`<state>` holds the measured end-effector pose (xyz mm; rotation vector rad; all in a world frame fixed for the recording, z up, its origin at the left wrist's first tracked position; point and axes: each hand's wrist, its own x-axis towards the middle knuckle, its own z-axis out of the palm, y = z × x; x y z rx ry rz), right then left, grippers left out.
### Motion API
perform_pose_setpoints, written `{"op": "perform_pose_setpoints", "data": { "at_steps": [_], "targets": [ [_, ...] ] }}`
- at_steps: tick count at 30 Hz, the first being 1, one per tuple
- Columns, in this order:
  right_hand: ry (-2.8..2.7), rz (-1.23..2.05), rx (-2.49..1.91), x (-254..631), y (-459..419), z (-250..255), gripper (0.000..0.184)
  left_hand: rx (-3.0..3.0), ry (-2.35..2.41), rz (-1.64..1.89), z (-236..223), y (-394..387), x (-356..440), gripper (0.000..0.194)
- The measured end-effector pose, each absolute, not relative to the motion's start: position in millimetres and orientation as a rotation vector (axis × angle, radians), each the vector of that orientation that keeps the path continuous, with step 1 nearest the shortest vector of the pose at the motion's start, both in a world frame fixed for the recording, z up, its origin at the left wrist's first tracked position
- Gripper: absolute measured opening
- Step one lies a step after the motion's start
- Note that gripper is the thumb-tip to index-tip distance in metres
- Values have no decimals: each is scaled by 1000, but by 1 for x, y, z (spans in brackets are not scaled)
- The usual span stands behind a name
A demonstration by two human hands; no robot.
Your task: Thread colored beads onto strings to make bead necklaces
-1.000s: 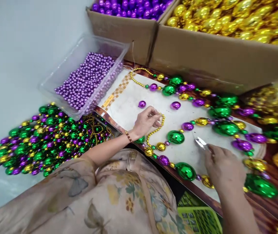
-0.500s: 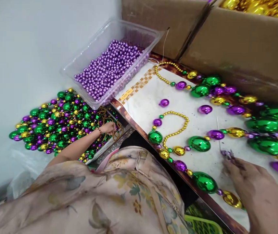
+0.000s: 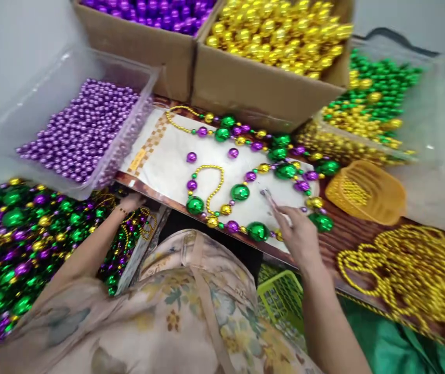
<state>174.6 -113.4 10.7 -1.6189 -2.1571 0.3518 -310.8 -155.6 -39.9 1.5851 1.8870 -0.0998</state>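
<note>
My right hand (image 3: pixel 295 221) is over the white work sheet (image 3: pixel 168 174), closed on a slim metal tool (image 3: pixel 268 196), perhaps small scissors; blur hides its exact kind. Around it lies a bead necklace with green, purple and gold balls, including a large green bead (image 3: pixel 240 192) and a strand of small gold beads (image 3: pixel 221 182). Two loose purple beads, one of them the left bead (image 3: pixel 191 157), rest on the sheet. My left hand (image 3: pixel 131 202) is low beside the table's left edge, over a pile of finished-looking bead necklaces (image 3: pixel 62 223). Its fingers are blurred and partly hidden.
A clear tub (image 3: pixel 148 91) of small purple beads stands at the left. Behind are cardboard boxes (image 3: pixel 246 85) of purple and gold beads. At right are an orange basket (image 3: pixel 386 195), gold bead strands (image 3: pixel 413 275) and a bag of green and gold beads (image 3: pixel 386 93). A green basket (image 3: pixel 280 293) is below.
The view has swung right and widened, bringing the bead boxes, orange basket and gold strands into sight. My right hand stays over the sheet with the tool; my left stays by the necklace pile.
</note>
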Motion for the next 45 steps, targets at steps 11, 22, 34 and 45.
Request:
{"op": "perform_pose_setpoints", "data": {
  "at_steps": [11,22,34,45],
  "targets": [
    [-2585,469,-1194,114,-72,11,58,1766,1484,360,57,-180,-170,28],
    [-2550,601,-1283,112,-60,0,58,2397,1636,-192,45,-124,-90,55],
    [-1917,212,-1816,238,-92,8,36,2164,1672,28,58,-107,-145,23],
    [-1585,340,-2163,316,-94,-18,35,2321,1395,-58,47,-104,-103,31]
  ]
}}
